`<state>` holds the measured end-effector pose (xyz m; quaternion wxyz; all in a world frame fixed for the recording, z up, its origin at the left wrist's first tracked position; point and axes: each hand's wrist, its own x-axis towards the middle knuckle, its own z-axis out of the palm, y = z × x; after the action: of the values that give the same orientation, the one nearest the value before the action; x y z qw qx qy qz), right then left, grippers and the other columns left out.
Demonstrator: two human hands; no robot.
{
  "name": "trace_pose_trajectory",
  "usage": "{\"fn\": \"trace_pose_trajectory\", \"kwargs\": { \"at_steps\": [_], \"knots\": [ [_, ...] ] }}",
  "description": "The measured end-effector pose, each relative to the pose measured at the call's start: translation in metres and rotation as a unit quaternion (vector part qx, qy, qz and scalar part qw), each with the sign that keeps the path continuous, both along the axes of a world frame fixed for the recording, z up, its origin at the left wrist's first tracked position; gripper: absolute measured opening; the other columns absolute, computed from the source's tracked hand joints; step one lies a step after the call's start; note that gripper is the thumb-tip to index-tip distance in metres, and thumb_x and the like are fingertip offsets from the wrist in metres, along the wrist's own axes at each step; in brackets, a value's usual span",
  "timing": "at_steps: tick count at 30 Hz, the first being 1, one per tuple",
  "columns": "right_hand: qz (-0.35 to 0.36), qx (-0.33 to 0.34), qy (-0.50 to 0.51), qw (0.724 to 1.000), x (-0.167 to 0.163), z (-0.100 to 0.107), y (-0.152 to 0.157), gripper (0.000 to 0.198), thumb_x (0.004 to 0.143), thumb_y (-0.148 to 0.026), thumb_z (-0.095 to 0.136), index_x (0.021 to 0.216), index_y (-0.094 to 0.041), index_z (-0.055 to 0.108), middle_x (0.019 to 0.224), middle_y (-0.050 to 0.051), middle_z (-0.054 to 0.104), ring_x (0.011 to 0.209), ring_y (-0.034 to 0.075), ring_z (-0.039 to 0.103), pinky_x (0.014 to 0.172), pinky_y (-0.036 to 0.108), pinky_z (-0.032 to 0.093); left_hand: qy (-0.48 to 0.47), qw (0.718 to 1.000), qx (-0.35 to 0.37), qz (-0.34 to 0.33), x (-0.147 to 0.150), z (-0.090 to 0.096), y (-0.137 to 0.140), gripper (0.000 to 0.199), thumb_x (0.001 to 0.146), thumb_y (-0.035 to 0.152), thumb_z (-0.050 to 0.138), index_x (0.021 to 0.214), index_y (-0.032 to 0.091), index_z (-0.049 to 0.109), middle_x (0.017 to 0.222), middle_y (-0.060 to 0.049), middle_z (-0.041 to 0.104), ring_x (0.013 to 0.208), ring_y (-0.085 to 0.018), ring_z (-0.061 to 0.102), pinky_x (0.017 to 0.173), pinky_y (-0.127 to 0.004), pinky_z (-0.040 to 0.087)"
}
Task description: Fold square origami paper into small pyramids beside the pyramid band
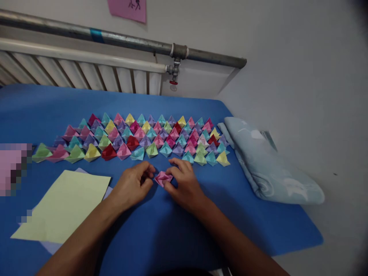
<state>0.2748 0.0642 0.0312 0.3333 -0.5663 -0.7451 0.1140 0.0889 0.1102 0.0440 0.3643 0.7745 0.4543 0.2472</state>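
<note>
A blue surface [178, 237] carries rows of folded paper shapes [143, 136] (many colours) just beyond both hands; the left hand [133, 184] and right hand [184, 180] pinch a pink folded paper piece [163, 178] between them.

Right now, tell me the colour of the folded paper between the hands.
Pink, seen in the head view: folded paper.

Pink note [128, 9] on wall: dark handwritten marks, cut off at frame edge, unreadable. No other text.
</note>
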Motion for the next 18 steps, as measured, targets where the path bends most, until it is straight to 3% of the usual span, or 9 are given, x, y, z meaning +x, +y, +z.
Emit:
{"fn": "trace_pose_trajectory", "kwargs": {
  "at_steps": [18],
  "knots": [
    [0.000, 0.001, -0.137, 0.991, -0.0102, -0.0056, 0.0011, 0.006, 0.081, -0.013, 0.063, 0.081, -0.016, 0.069, 0.133, 0.013, 0.056, 0.117, 0.033, 0.046, 0.095, 0.047, 0.042, -0.004, 1.000, -0.020, 0.004, 0.0041, 0.0010, -0.0013, 0.020, 0.075, 0.022, 0.047, 0.091, 0.019, 0.058, 0.075, 0.000, 0.066, 0.066, -0.016, 0.063, 0.062, -0.028, 0.047]
  ]
}}
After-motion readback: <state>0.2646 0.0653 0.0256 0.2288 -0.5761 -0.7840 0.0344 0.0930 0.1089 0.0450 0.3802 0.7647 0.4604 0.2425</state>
